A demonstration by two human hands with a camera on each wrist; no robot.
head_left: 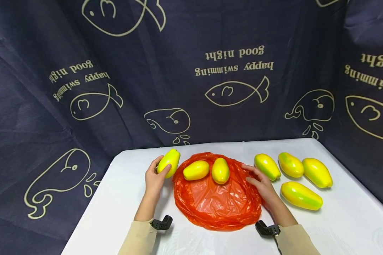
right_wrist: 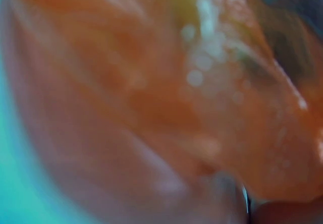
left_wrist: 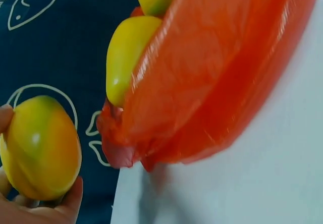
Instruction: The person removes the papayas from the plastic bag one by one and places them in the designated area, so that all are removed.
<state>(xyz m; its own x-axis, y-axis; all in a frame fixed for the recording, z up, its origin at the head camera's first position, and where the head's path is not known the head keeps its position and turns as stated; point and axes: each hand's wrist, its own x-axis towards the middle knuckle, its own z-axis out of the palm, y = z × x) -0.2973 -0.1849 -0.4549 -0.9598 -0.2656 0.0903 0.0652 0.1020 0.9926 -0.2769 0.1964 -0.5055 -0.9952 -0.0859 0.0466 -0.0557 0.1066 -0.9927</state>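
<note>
My left hand (head_left: 155, 177) grips a yellow-green papaya (head_left: 170, 163) just beyond the left rim of a red plastic bag (head_left: 218, 200). Thumb and fingers wrap its sides, as the left wrist view also shows. The bag lies spread wide on the table, mouth up. Inside, toward its far side, rest two more papayas, one lying sideways (head_left: 196, 170) and one pointing toward me (head_left: 220, 171). At the right rim, my right hand (head_left: 262, 184) holds the bag's edge between thumb and fingers. Blurred red film (right_wrist: 151, 98) fills most of the right wrist view.
Several papayas lie on the right of the white table (head_left: 140, 161), the nearest one (head_left: 301, 195) close to my right forearm. A dark curtain (head_left: 185, 81) with fish and whale drawings hangs behind the table and along its sides.
</note>
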